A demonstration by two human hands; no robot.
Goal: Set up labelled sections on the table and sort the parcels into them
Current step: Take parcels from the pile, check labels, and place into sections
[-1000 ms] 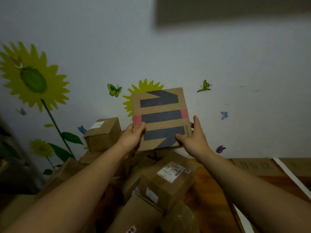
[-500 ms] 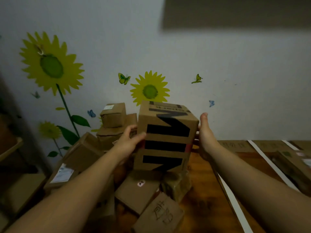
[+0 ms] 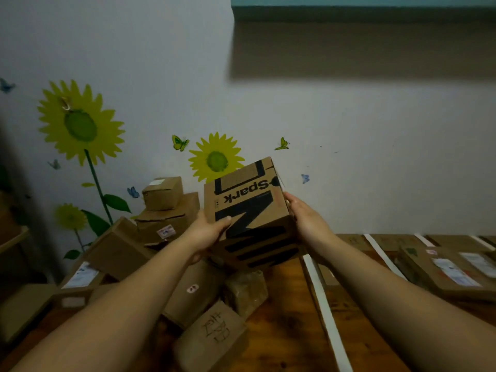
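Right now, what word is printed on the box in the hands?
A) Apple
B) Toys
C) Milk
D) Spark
D: the box, held between the left hand and right hand, has "Spark" printed on it, upside down.

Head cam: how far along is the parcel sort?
Done: white strips split the table into sections on the right, and a flat parcel already lies in one. Any section labels are too blurred to read. In hand: the left hand and right hand hold a printed box above the table. Left: a pile of parcels on the left waits unsorted, so most of the sorting likely remains.
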